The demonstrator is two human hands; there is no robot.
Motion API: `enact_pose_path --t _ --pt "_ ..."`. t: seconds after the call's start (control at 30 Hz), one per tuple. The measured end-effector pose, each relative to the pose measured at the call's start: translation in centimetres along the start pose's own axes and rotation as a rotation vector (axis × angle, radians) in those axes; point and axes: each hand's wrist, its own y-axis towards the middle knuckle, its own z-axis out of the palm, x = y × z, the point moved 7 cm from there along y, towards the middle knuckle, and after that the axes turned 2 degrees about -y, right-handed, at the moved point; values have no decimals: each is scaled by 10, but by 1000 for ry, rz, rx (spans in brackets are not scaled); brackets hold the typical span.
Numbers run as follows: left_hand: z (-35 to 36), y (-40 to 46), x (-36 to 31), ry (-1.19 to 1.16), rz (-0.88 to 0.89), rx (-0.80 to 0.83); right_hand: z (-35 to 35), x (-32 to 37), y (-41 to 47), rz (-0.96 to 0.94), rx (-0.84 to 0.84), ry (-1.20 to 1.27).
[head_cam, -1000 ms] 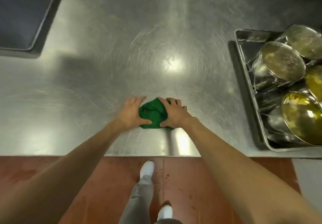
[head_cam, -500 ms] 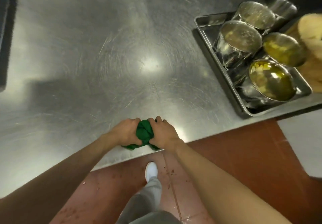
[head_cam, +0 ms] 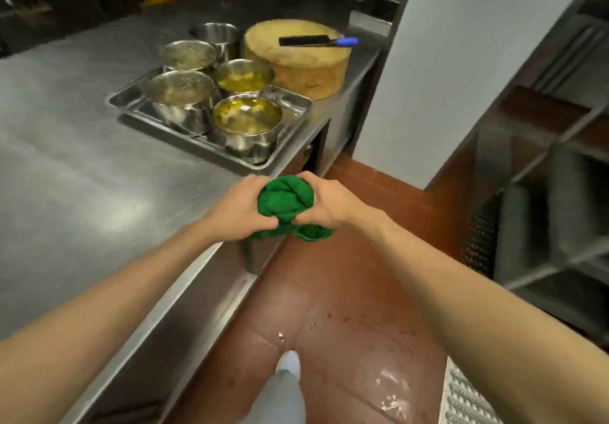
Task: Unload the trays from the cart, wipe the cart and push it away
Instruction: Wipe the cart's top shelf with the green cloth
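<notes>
A bunched green cloth (head_cam: 286,202) is held in the air between both hands, just past the front edge of the steel counter (head_cam: 82,173). My left hand (head_cam: 235,209) grips its left side and my right hand (head_cam: 331,204) grips its right side; a loose end hangs below. A steel tray (head_cam: 290,107) sits on the counter's right end and carries several steel pots with yellowish liquid (head_cam: 247,114). No cart is clearly visible; a blurred grey metal rack (head_cam: 543,212) stands at the right.
A round wooden chopping block (head_cam: 303,71) with a blue-handled cleaver (head_cam: 316,41) stands behind the tray. A white pillar (head_cam: 461,61) rises at the right. The red tiled floor (head_cam: 346,292) has scraps and wet spots, and a floor grate (head_cam: 468,397) lies at the bottom right.
Both hands gathered the cloth off the counter and lifted it past the front edge. The view swung right and up, bringing the tray, chopping block, pillar and rack into sight.
</notes>
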Motion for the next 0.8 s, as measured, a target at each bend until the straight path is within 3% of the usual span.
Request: enact_pose_path --t 0.3,0.43,0.8 --pt "36 172 -267 15 506 14 -239 -160 -101 208 -364 -17" --pt "77 251 -381 -41 650 33 -337 -239 -162 338 -502 -93" --pt "260 391 -618 -60 948 272 -460 -462 -313 662 -744 -60"
